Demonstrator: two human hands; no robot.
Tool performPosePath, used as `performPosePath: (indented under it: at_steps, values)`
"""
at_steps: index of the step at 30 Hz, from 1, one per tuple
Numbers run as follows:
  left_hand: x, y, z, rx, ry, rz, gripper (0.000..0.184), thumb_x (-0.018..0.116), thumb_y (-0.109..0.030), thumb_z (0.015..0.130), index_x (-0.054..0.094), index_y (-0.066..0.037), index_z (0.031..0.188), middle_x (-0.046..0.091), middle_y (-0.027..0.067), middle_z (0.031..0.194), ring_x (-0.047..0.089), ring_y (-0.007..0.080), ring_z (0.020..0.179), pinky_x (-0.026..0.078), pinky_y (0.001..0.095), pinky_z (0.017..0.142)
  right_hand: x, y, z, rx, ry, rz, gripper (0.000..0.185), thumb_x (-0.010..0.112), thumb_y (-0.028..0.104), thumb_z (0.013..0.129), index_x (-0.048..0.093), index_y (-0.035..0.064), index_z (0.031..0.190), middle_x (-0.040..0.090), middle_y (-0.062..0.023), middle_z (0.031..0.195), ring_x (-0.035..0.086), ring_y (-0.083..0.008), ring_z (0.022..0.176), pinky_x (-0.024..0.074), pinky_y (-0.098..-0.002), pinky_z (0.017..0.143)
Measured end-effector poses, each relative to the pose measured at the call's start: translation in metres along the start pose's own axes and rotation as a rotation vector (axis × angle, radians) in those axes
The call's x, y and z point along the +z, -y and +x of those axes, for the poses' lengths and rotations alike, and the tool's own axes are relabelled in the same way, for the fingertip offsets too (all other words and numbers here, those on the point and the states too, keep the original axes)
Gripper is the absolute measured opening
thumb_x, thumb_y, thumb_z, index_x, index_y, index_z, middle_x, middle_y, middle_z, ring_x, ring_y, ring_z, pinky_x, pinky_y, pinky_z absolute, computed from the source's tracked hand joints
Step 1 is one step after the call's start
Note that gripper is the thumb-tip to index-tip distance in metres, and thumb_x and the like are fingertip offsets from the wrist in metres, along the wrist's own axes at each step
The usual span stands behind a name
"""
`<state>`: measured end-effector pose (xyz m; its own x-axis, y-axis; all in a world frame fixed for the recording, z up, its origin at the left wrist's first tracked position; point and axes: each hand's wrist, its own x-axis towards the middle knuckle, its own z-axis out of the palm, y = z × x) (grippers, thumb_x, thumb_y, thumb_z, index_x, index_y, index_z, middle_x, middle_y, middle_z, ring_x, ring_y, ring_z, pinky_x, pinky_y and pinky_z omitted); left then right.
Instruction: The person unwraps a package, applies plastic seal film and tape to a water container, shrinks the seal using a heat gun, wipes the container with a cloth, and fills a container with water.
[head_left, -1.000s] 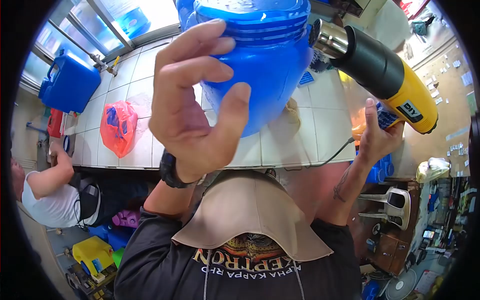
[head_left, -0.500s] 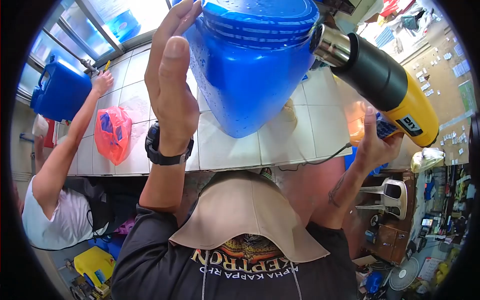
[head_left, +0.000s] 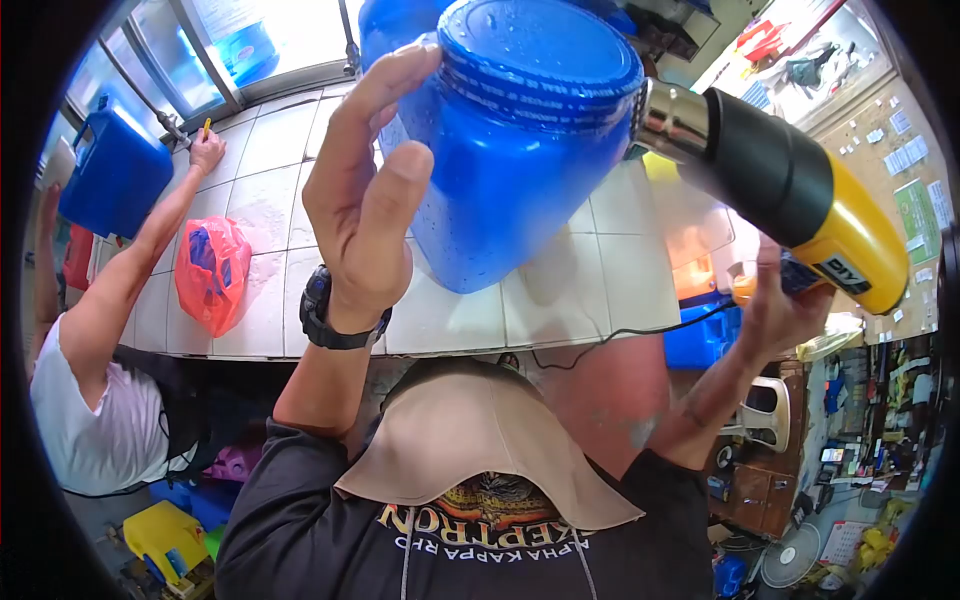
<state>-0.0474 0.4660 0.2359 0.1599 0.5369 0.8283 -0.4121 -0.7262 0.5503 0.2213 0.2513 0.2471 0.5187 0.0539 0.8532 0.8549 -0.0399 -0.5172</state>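
Observation:
A large blue plastic jug (head_left: 480,190) with a round screw lid (head_left: 540,45) stands on the tiled counter in front of me, with water drops on lid and side. My left hand (head_left: 365,200), wearing a black watch, is upright along the jug's left side. Its fingers are stretched out, fingertips at the lid's rim; whether they press on it I cannot tell. My right hand (head_left: 785,300) is wrapped round the handle of a yellow and black heat gun (head_left: 800,190). The metal nozzle (head_left: 675,118) points at the lid's right edge, very near or touching it.
White tiles (head_left: 440,325) cover the counter, and a black cord (head_left: 640,330) trails over its front edge. At left lies a red plastic bag (head_left: 213,275). Beyond it a co-worker's hand (head_left: 207,150) reaches to a tap beside a blue jerrycan (head_left: 118,170). Another blue container (head_left: 395,25) stands behind the jug.
The jug appears lower in view, showing more of its lid. My right hand and the heat gun have shifted right and slightly down. My left hand has shifted slightly right and down.

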Motion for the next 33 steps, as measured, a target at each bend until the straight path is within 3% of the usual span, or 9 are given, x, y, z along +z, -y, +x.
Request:
performPosePath:
  at_steps: [2,6,10,13,18,23,33]
  values:
    - [-0.003,0.001,0.0,0.024,0.048,-0.009,0.051,0.057,-0.023,0.091,0.052,0.007,0.133,0.061,0.0166,0.129,0.051,0.0246,0.125,0.033,0.039,0.109,-0.003,0.016,0.026,0.006,0.023,-0.023,0.059,0.084,0.006,0.063,0.06,-0.0067,0.115,0.067,-0.0107,0.108,0.062,-0.0144,0.092,0.0498,-0.0271,0.086]
    - [-0.01,-0.002,0.001,0.102,0.1,0.063,0.052,0.061,-0.019,0.086,0.056,0.009,0.129,0.061,0.0206,0.126,0.053,0.0288,0.123,0.039,0.0404,0.106,-0.015,0.038,0.069,-0.214,0.135,-0.246,0.053,0.084,0.011,0.064,0.062,-0.0038,0.11,0.069,-0.0077,0.098,0.064,-0.0132,0.084,0.0515,-0.0267,0.079]
    - [-0.009,-0.009,0.005,0.09,0.006,0.12,0.051,0.063,-0.02,0.085,0.057,0.005,0.129,0.058,0.0219,0.13,0.054,0.0311,0.123,0.04,0.0407,0.106,-0.002,0.067,0.099,-0.339,0.205,-0.335,0.043,0.082,0.015,0.067,0.065,0.0028,0.104,0.07,-0.0062,0.093,0.066,-0.0124,0.08,0.0515,-0.0256,0.076]
    - [-0.012,-0.01,0.004,0.012,0.061,0.181,0.059,0.062,-0.021,0.085,0.049,0.002,0.138,0.052,0.0193,0.14,0.047,0.0296,0.132,0.033,0.0414,0.109,0.023,0.086,0.11,-0.418,0.227,-0.314,0.042,0.083,0.02,0.068,0.065,0.0049,0.102,0.07,-0.007,0.09,0.068,-0.0151,0.077,0.0529,-0.0278,0.072]
    - [-0.007,-0.001,0.006,0.081,0.048,0.185,0.055,0.067,-0.017,0.079,0.057,0.003,0.13,0.058,0.0226,0.131,0.053,0.0356,0.123,0.039,0.043,0.106,0.061,0.108,0.132,-0.574,0.298,-0.469,0.043,0.081,0.032,0.07,0.064,0.0062,0.099,0.07,-0.0089,0.085,0.07,-0.0216,0.075,0.054,-0.0331,0.067]
    - [-0.014,-0.004,0.005,0.1,0.073,0.226,0.055,0.068,-0.017,0.078,0.059,0.003,0.128,0.059,0.0232,0.131,0.054,0.0357,0.122,0.039,0.0435,0.106,0.075,0.094,0.152,-0.545,0.314,-0.625,0.046,0.076,0.042,0.071,0.063,0.0087,0.098,0.07,-0.0097,0.084,0.07,-0.0288,0.076,0.0536,-0.0405,0.073]
    - [-0.028,0.008,0.024,0.096,0.136,0.166,0.056,0.068,-0.013,0.077,0.059,0.003,0.13,0.06,0.0225,0.129,0.055,0.0337,0.122,0.039,0.0427,0.105,0.007,0.097,0.136,-0.447,0.238,-0.732,0.046,0.078,0.035,0.071,0.064,0.0067,0.104,0.07,-0.0102,0.088,0.07,-0.0275,0.079,0.0531,-0.0379,0.072]
